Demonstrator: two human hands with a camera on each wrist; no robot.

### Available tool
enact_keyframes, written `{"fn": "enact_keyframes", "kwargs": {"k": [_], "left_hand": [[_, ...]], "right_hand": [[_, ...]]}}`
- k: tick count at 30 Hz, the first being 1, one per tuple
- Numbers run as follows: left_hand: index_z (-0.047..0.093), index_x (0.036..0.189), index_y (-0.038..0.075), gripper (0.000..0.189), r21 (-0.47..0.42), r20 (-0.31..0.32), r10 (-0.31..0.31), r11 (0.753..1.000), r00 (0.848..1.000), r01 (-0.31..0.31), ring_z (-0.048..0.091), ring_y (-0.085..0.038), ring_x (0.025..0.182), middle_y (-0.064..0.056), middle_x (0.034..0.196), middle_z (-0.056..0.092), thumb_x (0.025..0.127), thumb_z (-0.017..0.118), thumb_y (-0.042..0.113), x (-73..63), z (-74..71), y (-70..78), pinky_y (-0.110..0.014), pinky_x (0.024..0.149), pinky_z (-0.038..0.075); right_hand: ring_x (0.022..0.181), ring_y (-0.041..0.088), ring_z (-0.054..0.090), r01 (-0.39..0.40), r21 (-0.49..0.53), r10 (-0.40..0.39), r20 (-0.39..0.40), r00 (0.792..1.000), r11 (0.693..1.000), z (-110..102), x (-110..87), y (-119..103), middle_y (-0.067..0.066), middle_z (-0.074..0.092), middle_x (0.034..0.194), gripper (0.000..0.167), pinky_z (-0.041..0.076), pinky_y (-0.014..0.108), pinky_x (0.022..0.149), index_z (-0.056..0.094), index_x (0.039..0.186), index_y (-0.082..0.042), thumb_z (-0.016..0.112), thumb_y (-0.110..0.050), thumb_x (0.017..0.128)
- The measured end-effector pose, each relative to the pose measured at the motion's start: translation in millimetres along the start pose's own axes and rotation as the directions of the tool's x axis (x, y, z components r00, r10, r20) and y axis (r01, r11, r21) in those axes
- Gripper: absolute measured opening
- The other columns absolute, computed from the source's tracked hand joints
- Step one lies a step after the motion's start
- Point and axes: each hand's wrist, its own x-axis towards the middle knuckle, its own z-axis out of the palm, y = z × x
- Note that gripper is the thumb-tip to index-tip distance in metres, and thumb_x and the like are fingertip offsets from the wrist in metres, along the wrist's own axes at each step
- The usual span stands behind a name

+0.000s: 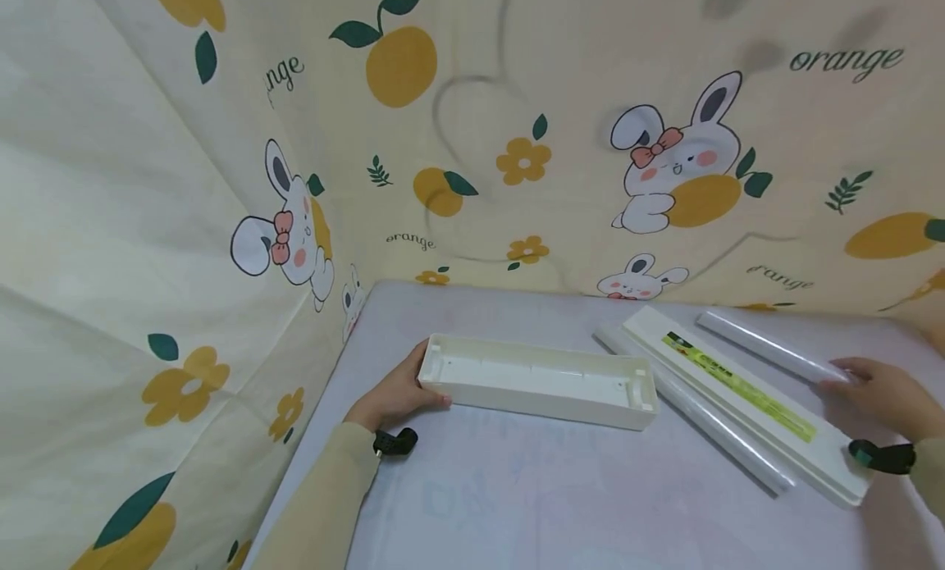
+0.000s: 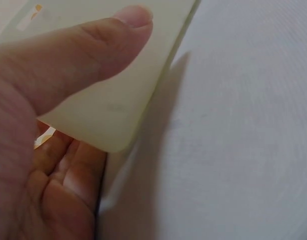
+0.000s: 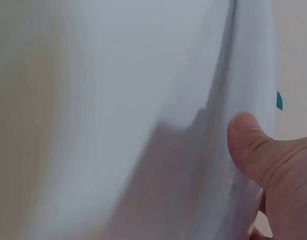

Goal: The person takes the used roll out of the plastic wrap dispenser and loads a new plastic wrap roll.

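Tray [image 1: 539, 381] lies open side up on the table [image 1: 561, 504], its left end clamped by the left hand [image 1: 394, 394], thumb [image 2: 93, 45] over the wall, steadying it. Right hand [image 1: 889, 398] pinches a roll [image 1: 771, 347] beside the lid [image 1: 746, 398], fingers around its near end.

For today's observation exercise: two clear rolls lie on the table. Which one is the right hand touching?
The far roll, behind the labelled white lid; the right hand grips its end. The other roll lies untouched between the lid and the open tray.

Open white tray [image 1: 537, 380] flat – clear roll [image 1: 771, 345] alongside
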Motion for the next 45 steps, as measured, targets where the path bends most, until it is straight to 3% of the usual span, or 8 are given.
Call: {"fn": "enact_keyframes", "kwargs": {"k": [6,11,18,26,33,45], "left_hand": [[0.021,0.151,0.038,0.113,0.013,-0.016,0.000,1.000,1.000,0.001,0.041,-0.026,0.125,0.007,0.142,0.040,0.064,0.092,0.020,-1.4,-1.8,0.1,-0.055,0.107,0.027],[0.021,0.151,0.038,0.113,0.019,-0.027,-0.001,1.000,1.000,0.002,0.039,-0.025,0.127,0.007,0.144,0.039,0.065,0.091,0.019,-1.9,-2.3,0.5,-0.055,0.107,0.025],[0.022,0.151,0.037,0.112,-0.010,-0.024,-0.001,1.000,1.000,0.000,0.039,-0.027,0.128,0.005,0.145,0.039,0.065,0.091,0.015,-3.2,-0.6,2.6,-0.056,0.107,0.024],[0.023,0.152,0.034,0.112,-0.030,-0.021,0.015,0.999,1.000,-0.015,0.041,-0.028,0.125,0.001,0.145,0.040,0.065,0.091,0.013,-3.8,0.8,4.0,-0.056,0.106,0.026],[0.022,0.151,0.036,0.113,-0.011,-0.013,0.016,1.000,1.000,-0.017,0.042,-0.027,0.124,0.003,0.143,0.041,0.065,0.091,0.017,-2.4,1.2,1.2,-0.054,0.106,0.028],[0.022,0.151,0.037,0.112,-0.007,-0.007,0.015,1.000,1.000,-0.015,0.043,-0.026,0.124,0.004,0.141,0.043,0.065,0.091,0.017,-1.4,2.7,-1.0,-0.053,0.106,0.027]], "right_hand": [[0.086,0.049,0.048,0.042,-0.026,-0.044,-0.060,0.997,0.999,-9,-7.9,-5,0.044,0.043,0.116,0.075,0.038,0.071,0.077,0.040,0.125,0.019,0.065,-0.044,0.091],[0.087,0.049,0.047,0.072,-0.011,-0.073,-0.096,0.993,0.997,-16,-20.3,-32,0.044,0.040,0.120,0.067,0.036,0.073,0.081,0.040,0.128,0.018,0.064,-0.035,0.094],[0.090,0.049,0.048,0.173,-0.019,-0.174,-0.140,0.975,0.985,-20,-30.4,-74,0.039,0.047,0.118,0.063,0.037,0.071,0.077,0.044,0.129,0.011,0.060,-0.040,0.095],[0.112,0.055,0.039,0.214,0.042,-0.209,-0.105,0.972,0.976,-18,-41.4,-126,0.035,0.043,0.129,0.068,0.029,0.075,0.086,0.042,0.137,0.002,0.057,-0.048,0.095],[0.120,0.053,0.035,0.268,0.081,-0.260,-0.096,0.961,0.960,-17,-51.6,-161,0.030,0.040,0.137,0.072,0.027,0.074,0.089,0.042,0.140,-0.003,0.056,-0.055,0.092],[0.101,0.040,0.051,0.376,0.091,-0.361,-0.144,0.921,0.922,-5,-66.5,-199,0.024,0.051,0.127,0.055,0.041,0.062,0.081,0.050,0.135,-0.003,0.062,-0.037,0.094]]}}
